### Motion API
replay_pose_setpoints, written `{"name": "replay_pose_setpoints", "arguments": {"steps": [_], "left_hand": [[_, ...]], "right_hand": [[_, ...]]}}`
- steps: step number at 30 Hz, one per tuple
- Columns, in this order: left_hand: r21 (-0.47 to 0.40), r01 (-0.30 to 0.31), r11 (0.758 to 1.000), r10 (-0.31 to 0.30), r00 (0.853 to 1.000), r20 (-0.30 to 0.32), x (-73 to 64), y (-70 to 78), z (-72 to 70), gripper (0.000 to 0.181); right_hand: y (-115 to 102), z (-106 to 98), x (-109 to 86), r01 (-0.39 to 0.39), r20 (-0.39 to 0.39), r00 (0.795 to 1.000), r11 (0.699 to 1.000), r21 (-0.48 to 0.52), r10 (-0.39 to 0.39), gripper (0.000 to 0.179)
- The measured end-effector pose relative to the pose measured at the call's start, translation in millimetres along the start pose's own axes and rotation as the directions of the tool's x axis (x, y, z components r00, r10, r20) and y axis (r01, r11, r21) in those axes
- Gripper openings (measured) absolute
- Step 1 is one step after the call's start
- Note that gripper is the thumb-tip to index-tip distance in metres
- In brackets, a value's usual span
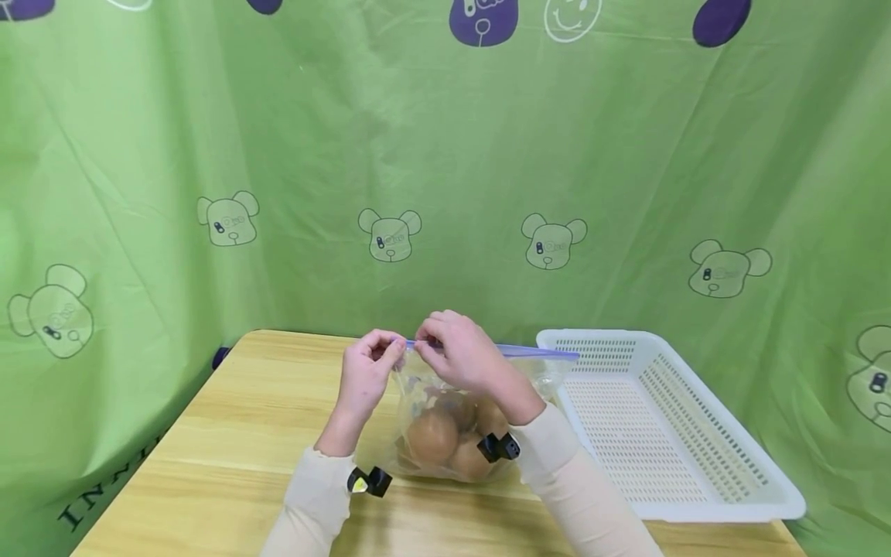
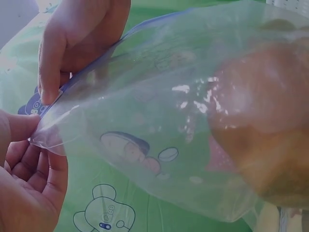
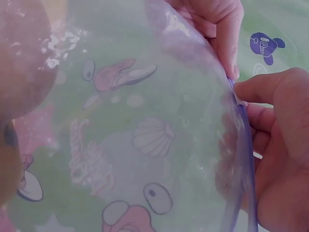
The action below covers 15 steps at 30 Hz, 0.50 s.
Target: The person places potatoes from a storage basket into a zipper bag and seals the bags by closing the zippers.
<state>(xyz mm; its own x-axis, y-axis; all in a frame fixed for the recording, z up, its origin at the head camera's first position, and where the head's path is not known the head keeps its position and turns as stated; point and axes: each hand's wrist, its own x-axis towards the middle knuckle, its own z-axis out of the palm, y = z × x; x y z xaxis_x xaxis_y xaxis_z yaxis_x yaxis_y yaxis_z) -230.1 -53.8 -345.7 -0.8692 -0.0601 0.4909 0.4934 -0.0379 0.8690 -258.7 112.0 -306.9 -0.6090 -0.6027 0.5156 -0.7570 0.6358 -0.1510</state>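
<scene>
A clear zip bag (image 1: 411, 394) with a purple zip strip (image 1: 536, 352) and printed cartoon pictures stands on the table. Several round brown things (image 1: 431, 437), which look like potatoes or eggs, fill its lower part. At the strip's left end, my left hand (image 1: 365, 367) pinches the bag's top corner between thumb and fingers. Just to the right of it, my right hand (image 1: 462, 352) grips the strip with thumb and forefinger. In the right wrist view the right thumb and finger pinch a small whitish slider (image 3: 239, 101) on the strip.
A white perforated plastic basket (image 1: 738, 507) stands on the right side of the wooden table (image 1: 230, 449), close beside the bag. Behind the table hangs a green curtain (image 1: 445, 139) with cartoon bear heads.
</scene>
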Motion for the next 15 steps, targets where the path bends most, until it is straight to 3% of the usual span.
{"name": "replay_pose_setpoints", "arguments": {"steps": [6, 15], "left_hand": [[0.036, -0.005, 0.999, 0.006, 1.000, -0.029, -1.6, 4.9, 0.2, 0.008], [0.009, -0.013, 1.000, 0.014, 0.999, -0.044, -1.8, 3.3, -0.5, 0.009]], "right_hand": [[3, -6, -8.0, -0.033, 0.000, 0.999, 0.999, -0.016, 0.033, 0.007], [13, -15, -21.0, -0.027, 0.000, 1.000, 0.999, -0.018, 0.027, 0.006]]}}
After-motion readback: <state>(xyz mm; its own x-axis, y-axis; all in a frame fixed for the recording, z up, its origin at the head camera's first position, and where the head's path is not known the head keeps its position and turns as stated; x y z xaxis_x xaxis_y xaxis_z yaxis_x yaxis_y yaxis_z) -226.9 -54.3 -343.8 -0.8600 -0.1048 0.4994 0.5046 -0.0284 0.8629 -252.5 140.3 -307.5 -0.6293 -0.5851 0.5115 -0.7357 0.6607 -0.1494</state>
